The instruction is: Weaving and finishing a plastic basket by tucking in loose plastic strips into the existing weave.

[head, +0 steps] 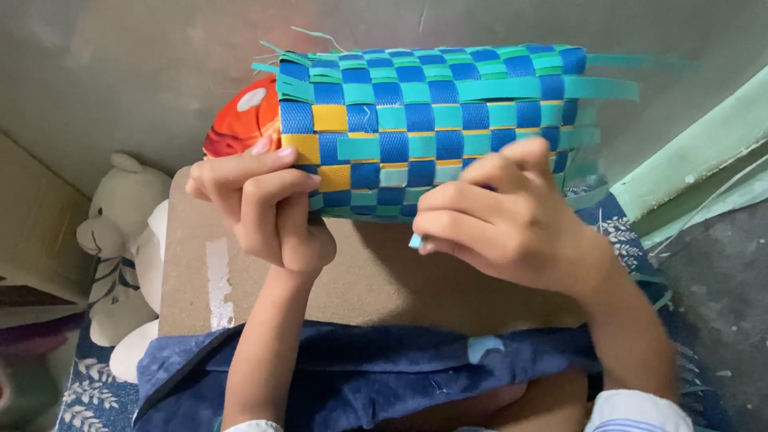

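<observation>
at the far left a white stuffed bear (120,240) is lying on a blue floral cloth (88,384), just beside a brown cardboard sheet (384,280) that is resting across the person's lap. the left hand (264,204) is curling its fingers (240,172) around the left end of a woven basket (432,120), gripping the edge where yellow and blue squares meet. the basket, made of blue, teal and yellow plastic strips, is lying on its side above the cardboard, and what is inside it cannot be told from here. an orange-red object (244,120) is peeking out behind its left end. the right hand (508,220) is pressing against the basket's lower side, fingers bent and pinching a teal strip end (415,240). loose teal strips (608,88) are sticking out to the right.
</observation>
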